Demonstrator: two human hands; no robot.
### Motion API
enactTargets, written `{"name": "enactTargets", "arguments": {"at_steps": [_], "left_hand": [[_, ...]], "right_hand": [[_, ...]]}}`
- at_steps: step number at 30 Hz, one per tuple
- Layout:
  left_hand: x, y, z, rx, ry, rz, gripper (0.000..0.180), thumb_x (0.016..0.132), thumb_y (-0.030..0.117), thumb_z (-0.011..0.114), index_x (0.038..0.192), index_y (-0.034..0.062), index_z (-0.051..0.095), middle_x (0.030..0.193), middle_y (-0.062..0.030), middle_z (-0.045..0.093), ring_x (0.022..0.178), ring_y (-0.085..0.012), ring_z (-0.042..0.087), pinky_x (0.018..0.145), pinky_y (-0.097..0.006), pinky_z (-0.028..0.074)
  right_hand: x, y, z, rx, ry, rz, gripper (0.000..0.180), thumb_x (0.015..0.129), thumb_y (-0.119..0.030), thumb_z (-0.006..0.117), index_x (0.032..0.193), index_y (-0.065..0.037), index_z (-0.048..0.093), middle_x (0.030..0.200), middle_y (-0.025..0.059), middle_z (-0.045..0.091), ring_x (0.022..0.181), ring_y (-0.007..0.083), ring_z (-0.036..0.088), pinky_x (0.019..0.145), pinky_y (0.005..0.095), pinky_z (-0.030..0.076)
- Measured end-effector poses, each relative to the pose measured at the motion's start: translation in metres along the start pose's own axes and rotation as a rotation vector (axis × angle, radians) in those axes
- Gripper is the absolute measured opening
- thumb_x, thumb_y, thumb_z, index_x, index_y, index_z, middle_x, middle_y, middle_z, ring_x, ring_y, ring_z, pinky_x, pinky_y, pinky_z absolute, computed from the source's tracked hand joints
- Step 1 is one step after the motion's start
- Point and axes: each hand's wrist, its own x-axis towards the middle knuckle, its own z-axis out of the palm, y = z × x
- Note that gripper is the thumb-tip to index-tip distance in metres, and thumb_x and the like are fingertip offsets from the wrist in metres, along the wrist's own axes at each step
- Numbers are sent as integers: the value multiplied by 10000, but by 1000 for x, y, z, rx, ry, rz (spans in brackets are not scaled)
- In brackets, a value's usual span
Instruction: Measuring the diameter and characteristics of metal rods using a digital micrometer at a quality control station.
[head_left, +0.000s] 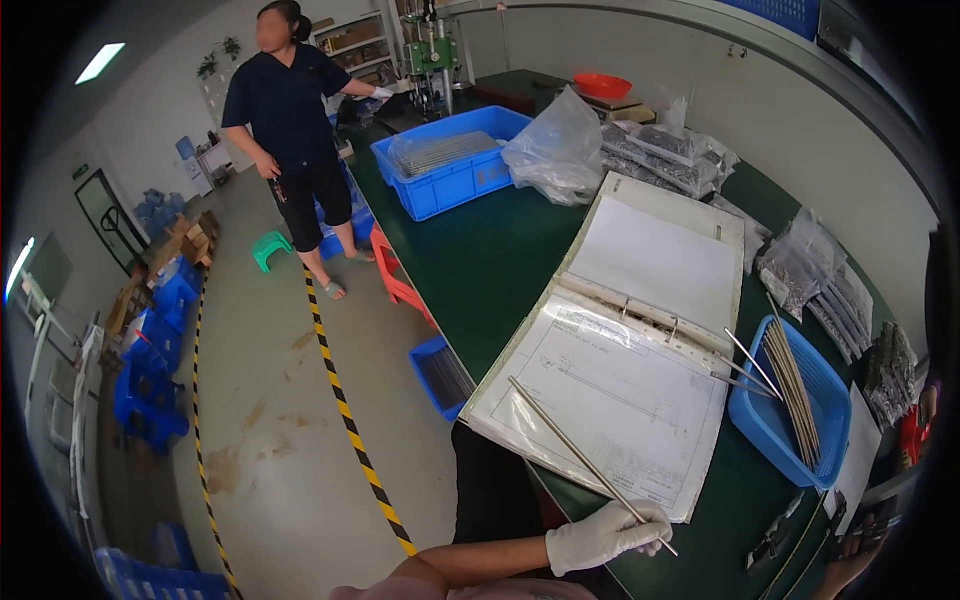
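Note:
My left hand (612,537), in a white glove, is closed around the near end of a thin metal rod (565,440). The rod slants up and left across a drawing page (640,385) in an open ring binder (735,250). To the right of the binder stands a blue plastic basket (838,430) with several similar rods (790,385) leaning in it. My right hand does not show; a blurred strip of skin (850,575) lies at the lower right rim, and whose it is I cannot tell.
A blue crate (430,195) holding rods stands on the green table (470,285), beside a clear plastic bag (560,145). Bagged parts (670,160) line the far side. Another person (290,110) stands at the far left near a green press (432,55). A caliper-like tool (775,535) lies near right.

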Motion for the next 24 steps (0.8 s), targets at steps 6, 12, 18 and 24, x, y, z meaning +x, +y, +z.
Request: {"name": "enactTargets", "arguments": {"at_steps": [6, 12, 18, 24], "left_hand": [[33, 45, 16, -74, -79, -29, 192, 884, 218, 411, 839, 43, 476, 736, -17, 500, 684, -74, 503, 615, -188, 397], [98, 85, 37, -111, -181, 266, 257, 887, 313, 382, 802, 78, 443, 642, -18, 488, 589, -90, 517, 531, -199, 400], [142, 108, 63, -359, -219, 470, 285, 882, 337, 378, 790, 74, 440, 575, -9, 438, 496, -104, 461, 484, -209, 381], [156, 100, 74, -262, -258, 388, 244, 870, 311, 417, 771, 90, 448, 544, -4, 463, 463, -87, 474, 425, -197, 361]], "right_hand": [[5, 28, 45, 400, -820, 262, 336, 889, -229, 318, 1176, -62, 365, 1061, 52, 482, 409, 37, 285, 348, 160, 247], [-70, 5, 134, 379, -661, 305, 385, 862, -137, 298, 1243, -76, 296, 1182, 67, 410, 480, 94, 354, 452, 216, 331], [-115, 1, 181, 535, -852, 226, 235, 847, -213, 337, 1019, -54, 329, 914, 68, 401, 415, 131, 393, 315, 227, 311], [-112, 4, 189, 623, -984, 290, 246, 881, -293, 273, 867, -52, 321, 796, 69, 378, 341, 133, 403, 242, 237, 327]]}}
